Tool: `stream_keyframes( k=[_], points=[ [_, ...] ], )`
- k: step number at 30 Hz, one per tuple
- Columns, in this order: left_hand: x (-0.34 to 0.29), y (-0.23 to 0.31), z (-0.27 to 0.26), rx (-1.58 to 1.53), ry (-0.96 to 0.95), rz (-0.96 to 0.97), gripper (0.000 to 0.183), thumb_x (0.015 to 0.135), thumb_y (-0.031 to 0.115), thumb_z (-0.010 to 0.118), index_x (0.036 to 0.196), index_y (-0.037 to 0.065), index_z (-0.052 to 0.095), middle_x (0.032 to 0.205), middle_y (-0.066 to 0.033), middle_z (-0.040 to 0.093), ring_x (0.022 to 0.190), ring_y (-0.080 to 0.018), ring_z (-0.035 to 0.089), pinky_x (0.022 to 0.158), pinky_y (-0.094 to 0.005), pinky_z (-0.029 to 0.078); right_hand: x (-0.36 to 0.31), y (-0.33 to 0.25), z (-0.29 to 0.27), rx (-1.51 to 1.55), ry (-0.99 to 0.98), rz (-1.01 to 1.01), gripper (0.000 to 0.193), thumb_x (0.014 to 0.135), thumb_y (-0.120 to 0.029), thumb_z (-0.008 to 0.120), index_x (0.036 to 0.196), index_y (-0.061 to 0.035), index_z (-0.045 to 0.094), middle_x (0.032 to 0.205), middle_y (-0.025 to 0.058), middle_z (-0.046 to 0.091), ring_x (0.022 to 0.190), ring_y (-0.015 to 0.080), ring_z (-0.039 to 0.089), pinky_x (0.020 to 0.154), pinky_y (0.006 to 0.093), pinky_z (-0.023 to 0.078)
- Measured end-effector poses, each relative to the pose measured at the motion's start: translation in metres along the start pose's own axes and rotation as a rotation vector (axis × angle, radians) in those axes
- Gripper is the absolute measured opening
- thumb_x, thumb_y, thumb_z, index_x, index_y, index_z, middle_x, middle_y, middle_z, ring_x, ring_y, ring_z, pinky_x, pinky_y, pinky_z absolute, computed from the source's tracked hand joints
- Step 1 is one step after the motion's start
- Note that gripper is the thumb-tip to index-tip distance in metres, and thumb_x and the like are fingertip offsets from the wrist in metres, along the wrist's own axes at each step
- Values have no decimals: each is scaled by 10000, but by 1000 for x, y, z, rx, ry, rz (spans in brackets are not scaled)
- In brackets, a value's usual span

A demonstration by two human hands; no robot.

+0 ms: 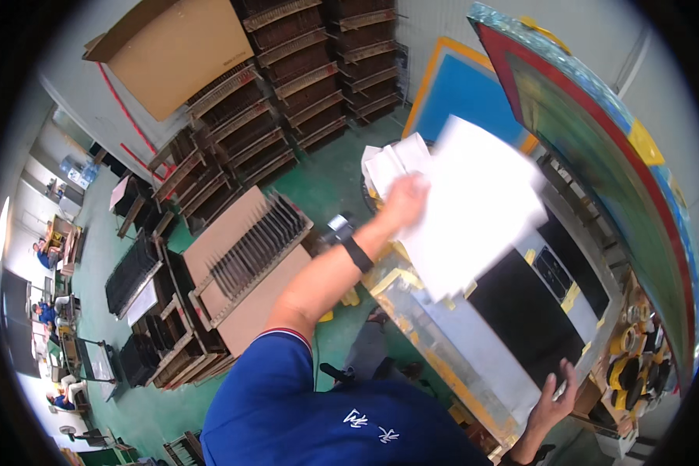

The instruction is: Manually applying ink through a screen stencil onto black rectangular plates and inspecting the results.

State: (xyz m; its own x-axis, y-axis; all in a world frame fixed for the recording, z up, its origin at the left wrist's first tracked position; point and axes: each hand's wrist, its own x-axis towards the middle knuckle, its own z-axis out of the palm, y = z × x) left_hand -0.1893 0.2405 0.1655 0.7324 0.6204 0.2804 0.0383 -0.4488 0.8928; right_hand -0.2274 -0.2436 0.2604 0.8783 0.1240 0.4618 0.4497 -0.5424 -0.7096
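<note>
My left hand [406, 200] is closed on the edge of a white sheet of paper [481, 206], which is smeared by motion. The sheet hangs over the far left part of a pale worktable [452, 320] and hides some of it. On the table lies a glossy black panel [520, 314], with a second dark panel [581, 272] farther right. Strips of yellow tape [571, 298] stick to the surface around them. By the near end of the black panel, my right hand [555, 394] has its fingers apart and holds nothing. Whether it touches the table I cannot tell.
A large framed screen [598, 155] rises tilted over the table's right side. Crumpled white paper [396, 161] fills a bin behind my left hand. Racks of dark panels [256, 233] stand to the left. Rolls of tape [633, 342] sit at the right.
</note>
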Motion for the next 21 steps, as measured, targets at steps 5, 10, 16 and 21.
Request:
stream_keyframes(
  k=[5, 10, 16, 21],
  points=[
    [106, -169, -28, -250, 417, -431, 243, 809, 19, 576, 1037, -52, 619, 883, -100, 668, 745, -170, 629, 658, -314, 516, -11, -26, 43, -306, -281, 168, 316, 825, 12, 636, 1136, 63, 613, 1120, 181, 660, 1078, 265, 617, 993, 359, 431],
    [130, -308, 20, 156, 405, -761, 441, 741, 137, 679, 1130, -56, 598, 1049, -220, 653, 980, -371, 625, 907, -437, 479, 5, -60, 106, -603, -464, 101, 289, 855, -132, 711, 1117, -21, 654, 1085, 178, 679, 1023, 328, 648, 912, 407, 493],
    [103, -380, 70, 437, 60, -52, 595, 740, 119, 668, 1300, -2, 508, 1209, -226, 546, 1209, -387, 460, 1051, -468, 366, 16, -60, 158, -597, -566, 173, 277, 851, -41, 687, 1121, -11, 629, 1122, 172, 651, 1056, 319, 622, 947, 400, 476],
    [100, -440, 113, 400, -260, -492, 487, 802, 91, 519, 1274, -15, 471, 1121, -275, 588, 1053, -443, 569, 929, -521, 446, 16, -53, 178, -582, -629, 215, 265, 869, -50, 673, 1127, -9, 629, 1135, 187, 645, 1084, 332, 605, 943, 404, 476]
  ],
)
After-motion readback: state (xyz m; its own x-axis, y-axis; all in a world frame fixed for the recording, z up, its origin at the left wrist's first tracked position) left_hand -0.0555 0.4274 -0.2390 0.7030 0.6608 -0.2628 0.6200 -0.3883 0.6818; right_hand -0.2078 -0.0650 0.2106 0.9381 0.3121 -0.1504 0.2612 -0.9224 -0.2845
